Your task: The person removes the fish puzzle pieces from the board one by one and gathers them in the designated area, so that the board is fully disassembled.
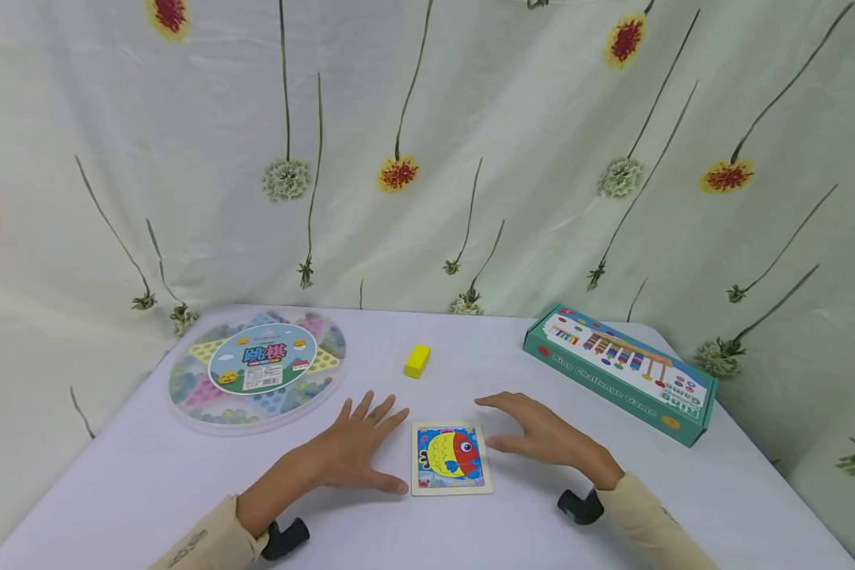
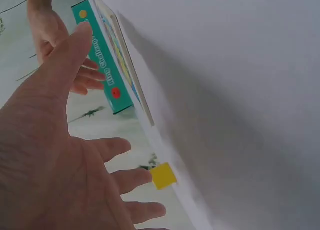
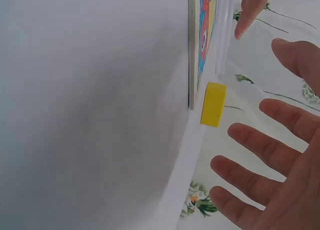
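A square fish puzzle [image 1: 452,459] in a pale frame lies flat on the white table, its yellow and red fish on a blue ground. To its left my left hand [image 1: 352,451] hovers with fingers spread, the thumb tip right by the frame's lower left edge. On the other side my right hand [image 1: 541,431] is held over the table, fingers loosely extended and thumb tip beside the frame's right edge. Neither hand holds anything. Beyond the puzzle stands a small yellow block [image 1: 417,361], which also shows past the fingers in the right wrist view [image 3: 213,104].
A round, clear-lidded Chinese checkers set [image 1: 256,372] lies at the back left. At the back right is a green Ring Challenge Game box [image 1: 620,372], set at an angle. Behind the table hangs a flower-printed cloth [image 1: 427,103]. Both wrists carry small black cameras.
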{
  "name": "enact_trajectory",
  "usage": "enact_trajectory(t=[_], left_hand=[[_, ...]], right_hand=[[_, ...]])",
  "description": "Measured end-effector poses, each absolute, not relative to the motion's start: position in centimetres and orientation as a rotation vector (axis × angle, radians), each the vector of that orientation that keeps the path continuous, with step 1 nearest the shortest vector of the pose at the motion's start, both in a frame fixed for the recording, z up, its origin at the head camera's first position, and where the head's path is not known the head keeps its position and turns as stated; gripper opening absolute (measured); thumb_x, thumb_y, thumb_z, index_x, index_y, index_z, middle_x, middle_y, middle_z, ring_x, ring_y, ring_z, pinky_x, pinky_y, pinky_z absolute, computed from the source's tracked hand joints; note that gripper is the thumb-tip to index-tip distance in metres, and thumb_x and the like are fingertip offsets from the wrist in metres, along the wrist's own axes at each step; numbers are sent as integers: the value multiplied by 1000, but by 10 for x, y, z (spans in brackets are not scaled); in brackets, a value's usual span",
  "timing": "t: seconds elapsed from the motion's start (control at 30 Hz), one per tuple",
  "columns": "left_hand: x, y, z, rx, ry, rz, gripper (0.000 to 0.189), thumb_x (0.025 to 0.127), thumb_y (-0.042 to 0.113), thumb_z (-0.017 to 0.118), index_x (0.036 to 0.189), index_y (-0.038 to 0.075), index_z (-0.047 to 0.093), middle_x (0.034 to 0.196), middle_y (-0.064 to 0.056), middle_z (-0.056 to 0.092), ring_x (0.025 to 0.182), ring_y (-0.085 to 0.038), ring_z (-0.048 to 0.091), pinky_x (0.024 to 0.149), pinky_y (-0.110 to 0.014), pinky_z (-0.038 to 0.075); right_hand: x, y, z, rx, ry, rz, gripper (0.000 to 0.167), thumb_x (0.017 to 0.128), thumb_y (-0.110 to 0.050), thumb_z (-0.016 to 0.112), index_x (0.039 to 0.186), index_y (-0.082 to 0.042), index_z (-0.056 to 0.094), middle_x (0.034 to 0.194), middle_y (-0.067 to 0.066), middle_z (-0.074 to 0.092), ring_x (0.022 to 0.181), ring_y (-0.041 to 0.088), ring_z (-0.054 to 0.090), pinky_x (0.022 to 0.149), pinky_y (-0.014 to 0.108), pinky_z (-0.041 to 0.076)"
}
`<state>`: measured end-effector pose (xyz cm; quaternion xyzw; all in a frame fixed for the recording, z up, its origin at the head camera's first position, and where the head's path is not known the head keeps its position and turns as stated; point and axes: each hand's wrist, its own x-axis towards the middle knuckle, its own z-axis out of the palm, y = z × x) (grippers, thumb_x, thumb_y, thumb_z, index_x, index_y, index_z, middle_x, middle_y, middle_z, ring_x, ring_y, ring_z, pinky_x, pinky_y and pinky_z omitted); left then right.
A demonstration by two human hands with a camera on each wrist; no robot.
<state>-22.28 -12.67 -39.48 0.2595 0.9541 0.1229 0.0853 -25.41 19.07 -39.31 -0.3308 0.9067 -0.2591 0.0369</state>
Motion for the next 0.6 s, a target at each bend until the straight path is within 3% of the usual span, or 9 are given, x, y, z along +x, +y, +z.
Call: enact_trajectory(t=[0.33,0.6], left_hand=[[-228,-115,-400,684,2740,342,105,68,69,71,151,17,31,159,-13,19,145,-44,8,112,-66,8],[-236,-115,-408,686,2726,366,104,68,69,71,151,20,31,160,-12,16,145,-45,5,112,-66,8]], right_hand=[[-261,161,-399,-991,2598,-909,50,89,-32,67,134,-15,54,134,-1,55,123,26,49,102,53,41],[-272,146,-403,-1006,2572,-894,45,90,-32,67,130,-15,58,127,0,58,113,20,53,96,44,46]])
